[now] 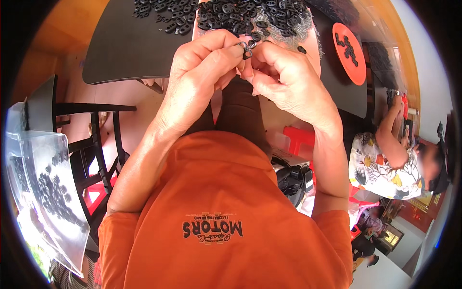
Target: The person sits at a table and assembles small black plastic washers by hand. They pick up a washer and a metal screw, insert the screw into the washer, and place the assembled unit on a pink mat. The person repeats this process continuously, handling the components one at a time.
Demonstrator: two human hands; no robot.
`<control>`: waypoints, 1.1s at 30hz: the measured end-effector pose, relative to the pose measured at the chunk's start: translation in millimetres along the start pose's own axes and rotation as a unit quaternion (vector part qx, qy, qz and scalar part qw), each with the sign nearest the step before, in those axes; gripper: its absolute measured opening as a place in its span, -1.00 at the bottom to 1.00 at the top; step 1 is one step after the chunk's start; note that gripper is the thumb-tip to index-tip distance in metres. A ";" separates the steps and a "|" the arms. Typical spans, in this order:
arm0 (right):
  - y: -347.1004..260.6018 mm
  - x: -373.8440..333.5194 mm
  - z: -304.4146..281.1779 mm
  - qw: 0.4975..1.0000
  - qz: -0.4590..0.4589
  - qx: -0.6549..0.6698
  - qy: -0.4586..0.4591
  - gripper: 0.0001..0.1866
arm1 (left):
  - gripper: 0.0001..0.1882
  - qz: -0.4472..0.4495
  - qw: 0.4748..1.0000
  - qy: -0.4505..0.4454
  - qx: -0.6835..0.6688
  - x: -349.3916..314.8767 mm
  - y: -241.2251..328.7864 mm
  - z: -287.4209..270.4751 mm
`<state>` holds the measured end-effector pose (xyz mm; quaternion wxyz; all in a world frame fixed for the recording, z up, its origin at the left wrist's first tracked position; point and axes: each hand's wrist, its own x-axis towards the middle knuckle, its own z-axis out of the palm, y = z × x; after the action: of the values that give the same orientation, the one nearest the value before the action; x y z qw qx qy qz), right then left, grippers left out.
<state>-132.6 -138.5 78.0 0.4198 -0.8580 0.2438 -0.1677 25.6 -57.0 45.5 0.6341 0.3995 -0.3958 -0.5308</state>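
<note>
My left hand pinches a small black plastic cord-lock piece with holes in it, between thumb and forefinger. A tiny metal spring shows at that piece, where the fingertips of both hands meet. My right hand is closed, its fingers curled in and its fingertips at the spring's right end; whatever lies deeper in its grip is hidden. Just beyond my hands, a heap of black cord-lock pieces covers the tabletop, with a scatter of small springs beside it.
More black pieces lie on the dark table at left. A red-orange plate at right bears several black parts. A translucent bin with black parts stands at far left, near a dark chair. Another person sits at right.
</note>
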 end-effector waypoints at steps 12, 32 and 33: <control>-17.7 -33.7 -11.0 0.976 0.118 0.180 0.040 -0.87 | -0.82 0.021 1.000 -0.009 -0.012 -5.8 -2.0 23.2; 20.4 12.1 -22.3 0.934 -0.024 0.312 0.173 -0.80 | -0.77 0.041 0.996 0.072 -0.026 22.0 16.3 28.0; 19.7 12.1 -28.3 0.941 -0.028 0.297 0.160 -0.80 | -0.78 0.029 0.997 0.068 -0.006 22.5 17.2 25.3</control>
<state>-142.1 -173.8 79.9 0.6056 -0.6629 0.2228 -0.3798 11.1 -79.4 72.5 0.6769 0.4196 -0.3599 -0.4861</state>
